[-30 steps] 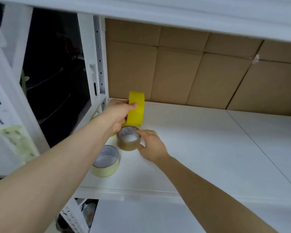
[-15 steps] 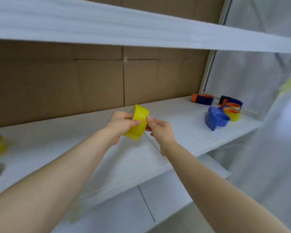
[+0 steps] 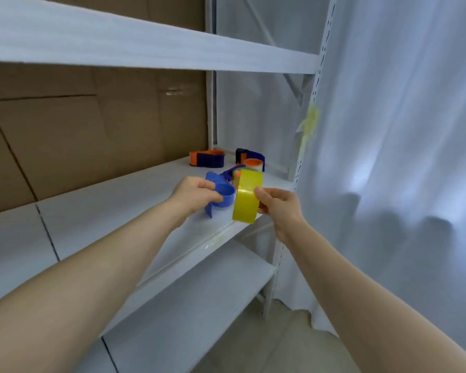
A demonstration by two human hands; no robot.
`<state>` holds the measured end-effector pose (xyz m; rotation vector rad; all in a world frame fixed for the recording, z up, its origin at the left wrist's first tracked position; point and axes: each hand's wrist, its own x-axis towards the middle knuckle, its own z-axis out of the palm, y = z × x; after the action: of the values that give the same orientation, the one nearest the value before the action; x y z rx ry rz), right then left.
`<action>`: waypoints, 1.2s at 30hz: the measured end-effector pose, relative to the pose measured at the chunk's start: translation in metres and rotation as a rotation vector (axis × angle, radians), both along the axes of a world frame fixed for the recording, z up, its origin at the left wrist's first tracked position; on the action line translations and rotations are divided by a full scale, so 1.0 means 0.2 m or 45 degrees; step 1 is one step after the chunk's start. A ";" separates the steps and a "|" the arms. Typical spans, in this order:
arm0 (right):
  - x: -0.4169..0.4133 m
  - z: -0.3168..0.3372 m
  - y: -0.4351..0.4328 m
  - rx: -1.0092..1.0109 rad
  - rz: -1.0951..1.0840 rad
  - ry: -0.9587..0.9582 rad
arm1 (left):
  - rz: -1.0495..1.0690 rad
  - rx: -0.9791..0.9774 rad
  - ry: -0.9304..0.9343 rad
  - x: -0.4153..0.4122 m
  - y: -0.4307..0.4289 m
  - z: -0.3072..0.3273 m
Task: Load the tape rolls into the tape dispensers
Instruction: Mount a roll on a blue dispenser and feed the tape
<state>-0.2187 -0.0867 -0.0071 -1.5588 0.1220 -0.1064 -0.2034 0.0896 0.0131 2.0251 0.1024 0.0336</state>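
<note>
Yellow tape roll (image 3: 247,196) mid-frame, just off the shelf edge, pinched by the right grip (image 3: 277,205). Probably light, stiff and slick on the face, so better held by the rims. Left grip (image 3: 194,195) wrapped round the blue dispenser (image 3: 224,195) right beside it. White shelf (image 3: 105,211) underneath, more dispensers (image 3: 207,159) behind, cardboard (image 3: 92,144) left, curtain (image 3: 401,157) right.

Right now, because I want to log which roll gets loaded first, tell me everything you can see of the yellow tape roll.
The yellow tape roll is a wide, glossy band of plastic-looking tape. It is held in the air on edge, outer band facing the camera, so its core is hidden. The right hand pinches it, thumb on the outer band. It sits just right of the blue dispenser that the left hand grips; whether they touch is unclear.
</note>
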 end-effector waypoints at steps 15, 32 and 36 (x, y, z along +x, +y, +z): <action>1.12 0.05 -0.19 -0.041 0.182 0.053 | -0.017 1.203 0.152 0.85 -0.18 -0.28; 1.59 0.07 0.40 0.049 0.951 0.018 | 1.043 -0.839 0.264 0.74 0.13 -0.24; 1.62 0.07 0.45 0.017 1.159 0.016 | 1.140 -0.467 0.173 0.69 0.09 -0.26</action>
<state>0.1043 0.0024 0.0064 -1.4706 -0.5758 0.6172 -0.0657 0.1081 -0.0389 1.4744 1.0159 0.4085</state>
